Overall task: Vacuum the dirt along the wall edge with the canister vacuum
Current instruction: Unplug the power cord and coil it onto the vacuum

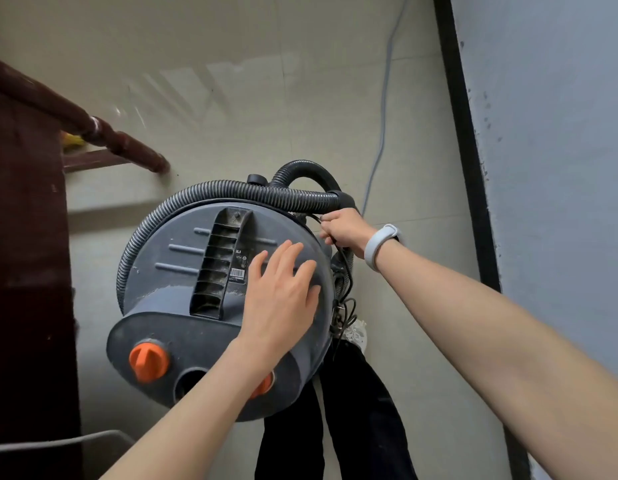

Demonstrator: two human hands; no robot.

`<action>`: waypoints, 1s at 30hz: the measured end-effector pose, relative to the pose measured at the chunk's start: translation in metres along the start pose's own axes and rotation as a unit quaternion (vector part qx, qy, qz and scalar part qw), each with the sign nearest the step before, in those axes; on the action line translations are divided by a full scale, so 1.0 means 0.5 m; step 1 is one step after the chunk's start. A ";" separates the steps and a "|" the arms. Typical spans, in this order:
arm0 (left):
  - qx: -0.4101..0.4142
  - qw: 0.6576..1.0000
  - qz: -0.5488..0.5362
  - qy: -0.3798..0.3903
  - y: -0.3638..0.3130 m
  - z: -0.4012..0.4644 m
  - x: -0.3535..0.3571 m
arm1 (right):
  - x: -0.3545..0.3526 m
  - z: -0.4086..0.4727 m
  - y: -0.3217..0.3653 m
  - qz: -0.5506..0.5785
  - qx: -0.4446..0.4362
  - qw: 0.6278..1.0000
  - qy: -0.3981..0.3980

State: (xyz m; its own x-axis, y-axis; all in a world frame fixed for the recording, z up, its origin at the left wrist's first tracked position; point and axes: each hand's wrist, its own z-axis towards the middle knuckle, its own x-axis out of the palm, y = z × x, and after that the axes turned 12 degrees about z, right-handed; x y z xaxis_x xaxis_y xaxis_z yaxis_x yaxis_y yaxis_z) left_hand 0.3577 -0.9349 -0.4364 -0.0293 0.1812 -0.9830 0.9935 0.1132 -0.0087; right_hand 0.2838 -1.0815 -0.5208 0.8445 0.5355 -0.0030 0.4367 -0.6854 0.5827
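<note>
My left hand (283, 292) lies flat on the canister vacuum (217, 299), standing on the floor near the wall; my right hand (345, 228) clutches its cord. Bulky, probably heavy (lift by the recessed handle).

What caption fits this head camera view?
Left hand flat on the vacuum, right hand gripping its cord beside the wall.

Bare forearms, no sleeves; white band (382, 244) on right wrist; dark trousers (363, 410); pale shoe (356, 332).
</note>
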 end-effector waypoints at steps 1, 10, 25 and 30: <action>-0.015 1.000 -0.009 -0.018 0.009 -0.005 -0.001 | 0.004 0.004 0.007 0.006 0.000 1.000 0.006; -0.098 0.993 -0.034 -0.063 0.063 -0.040 -0.007 | -0.003 -0.026 -0.027 0.114 -0.050 0.988 -0.094; -0.225 0.972 -0.048 0.051 0.141 -0.210 0.018 | 0.150 -0.191 0.002 -0.514 -0.517 0.680 0.083; -0.193 0.979 -0.022 0.066 0.152 -0.204 0.031 | 0.158 -0.120 0.093 -0.697 -0.474 0.505 0.186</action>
State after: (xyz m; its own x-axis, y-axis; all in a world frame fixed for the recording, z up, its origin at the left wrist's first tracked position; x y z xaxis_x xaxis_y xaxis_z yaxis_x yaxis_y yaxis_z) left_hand 0.4214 -0.8236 -0.4336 -0.1100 0.2899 -0.9507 0.8762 0.4799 0.0449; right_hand 0.3523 -1.0414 -0.4448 -0.2734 0.3479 -0.8968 0.0329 0.9351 0.3528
